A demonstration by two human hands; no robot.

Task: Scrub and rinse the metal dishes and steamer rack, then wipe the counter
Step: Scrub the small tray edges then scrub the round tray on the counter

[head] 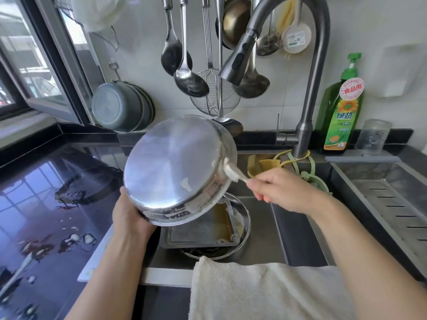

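Observation:
A round metal dish (171,167) is tilted over the sink with its underside towards me, streaked with white foam. My left hand (129,215) grips its lower rim from below. My right hand (282,188) holds a soapy white scrubbing brush (231,173) whose head presses on the dish's right rim. Below in the sink basin (293,229) lies a rectangular metal tray (203,229) with brown residue, resting on a round metal dish (245,227). The steamer rack is not clearly visible.
A black glossy counter (46,204) on the left carries food scraps and foam blobs. A white towel (265,292) drapes over the sink's front edge. The faucet (307,88), a green detergent bottle (342,112), a glass jar (374,137), hanging ladles and a drainer basket (392,204) surround the sink.

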